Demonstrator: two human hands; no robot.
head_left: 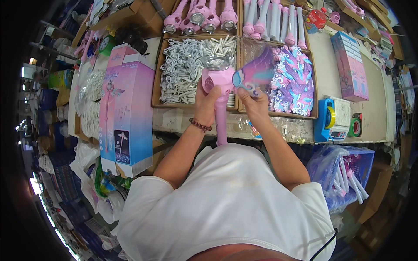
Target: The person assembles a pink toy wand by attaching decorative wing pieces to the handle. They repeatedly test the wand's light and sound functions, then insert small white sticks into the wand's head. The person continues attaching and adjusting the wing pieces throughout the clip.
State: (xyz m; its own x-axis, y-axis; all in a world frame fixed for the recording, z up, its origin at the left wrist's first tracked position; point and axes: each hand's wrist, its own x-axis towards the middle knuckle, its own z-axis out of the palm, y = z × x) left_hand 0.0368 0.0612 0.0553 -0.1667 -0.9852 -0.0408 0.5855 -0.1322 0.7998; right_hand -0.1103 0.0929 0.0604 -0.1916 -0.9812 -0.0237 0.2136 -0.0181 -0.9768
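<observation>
My left hand (203,103) is closed around the neck of a pink toy wand (221,114). The wand stands upright before my chest, its round head with a clear cap pointing away from me and its handle reaching down to my shirt. In my right hand (256,105) is a pink, purple and blue wing piece (257,73), pinched near its curled lower edge. The wing's inner end lies against the right side of the wand's head; I cannot tell whether it is joined. Motion blurs the wing's outer part. Behind it lies a pile of similar wing pieces (294,82) in a carton compartment.
White looped cords (180,58) and small white tubes fill the left compartment. Pink wand heads (212,21) and pale handles (273,21) lie behind. Printed boxes (130,95) stand either side. A blue tape dispenser (323,124) sits right, above a blue crate (320,178).
</observation>
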